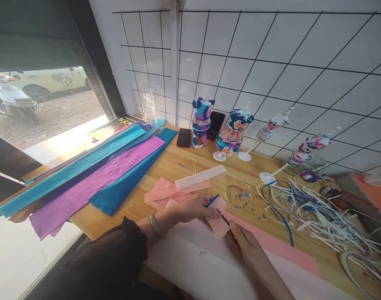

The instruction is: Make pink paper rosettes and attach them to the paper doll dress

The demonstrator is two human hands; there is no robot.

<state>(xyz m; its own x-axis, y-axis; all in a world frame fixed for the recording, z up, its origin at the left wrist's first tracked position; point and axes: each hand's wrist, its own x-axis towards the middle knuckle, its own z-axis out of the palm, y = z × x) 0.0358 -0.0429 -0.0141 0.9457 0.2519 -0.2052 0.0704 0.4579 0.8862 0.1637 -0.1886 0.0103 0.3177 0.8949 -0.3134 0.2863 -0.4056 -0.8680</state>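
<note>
My left hand (198, 207) pinches a small pale pink piece of paper (220, 227), with a dark blue strip (212, 201) along its upper end. In my right hand (245, 241) is a pair of dark scissors (224, 220), its blades lying against the pink piece. My fingers cover most of the handles. White sheets (190, 250) spread beneath both hands, and a larger pink sheet (290, 239) reaches out to the right. Beyond my left hand lie salmon-pink paper pieces (161, 193) and a folded white strip (201, 177).
Blue (115, 196), turquoise (74, 168) and purple paper (96, 183) cover the left side. Several small dress forms (202, 121) stand along the wall near two phones (184, 137). A wire ring (236, 196) lies at centre right; tangled white strips (318, 216) heap farther right.
</note>
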